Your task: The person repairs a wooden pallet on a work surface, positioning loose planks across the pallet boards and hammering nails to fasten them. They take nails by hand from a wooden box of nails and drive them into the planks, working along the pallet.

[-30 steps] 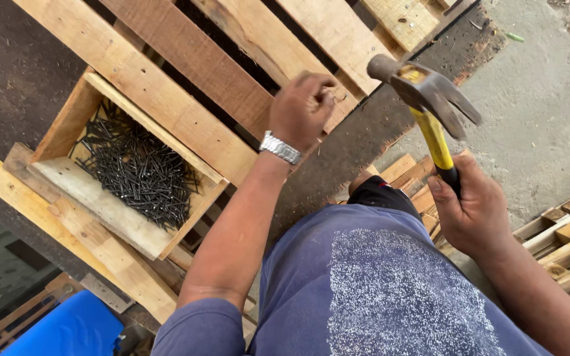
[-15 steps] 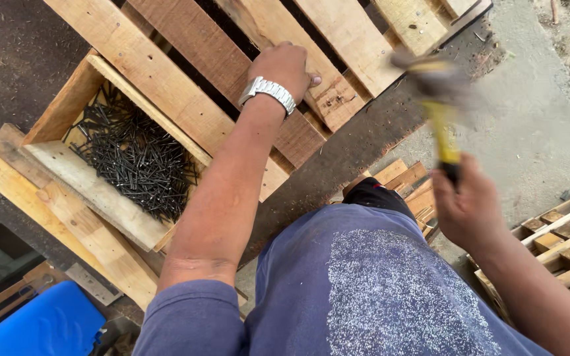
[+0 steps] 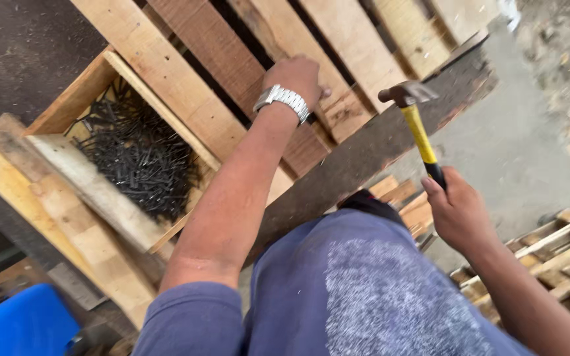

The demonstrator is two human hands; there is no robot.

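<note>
Gripping the hammer (image 3: 417,125) by the low end of its yellow handle, right hand (image 3: 460,214) sits at 4 o'clock, fingers wrapped tight; head hangs over the pallet's (image 3: 186,86) dark edge board, open concrete at 3 o'clock. Left hand (image 3: 301,76) at 12 o'clock, curled and pressed on a slat, just left of the hammer head. Nail box (image 3: 77,99) at 9 o'clock, well apart.
</note>
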